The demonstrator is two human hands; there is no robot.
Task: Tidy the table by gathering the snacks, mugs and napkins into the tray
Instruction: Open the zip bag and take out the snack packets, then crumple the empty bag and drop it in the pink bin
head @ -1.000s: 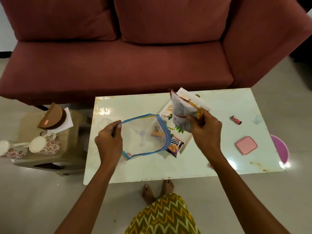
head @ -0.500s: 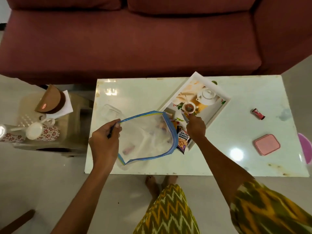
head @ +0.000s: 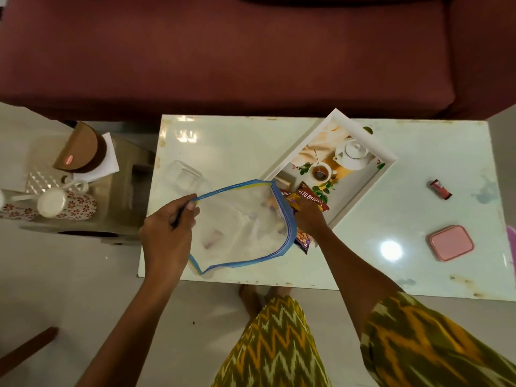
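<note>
Your right hand (head: 307,219) has dropped from raised packet to tray (head: 386,160) at 1 o'clock, grip pinching snack packet (head: 308,198); left hand (head: 167,236) still pinches zip bag (head: 240,224) rim open. Snacks going bagward, not trayward.

The clear zip bag (head: 240,227) blurs whatever lies inside and beneath it. The right hand (head: 308,217) is partly hidden behind the bag's blue rim, so its grasp on the Aloo Bhujia packet (head: 308,197) cannot be judged. The peanut packet (head: 303,239) shows only a corner. The picture's left edge cuts off one floral mug (head: 14,209).
</note>
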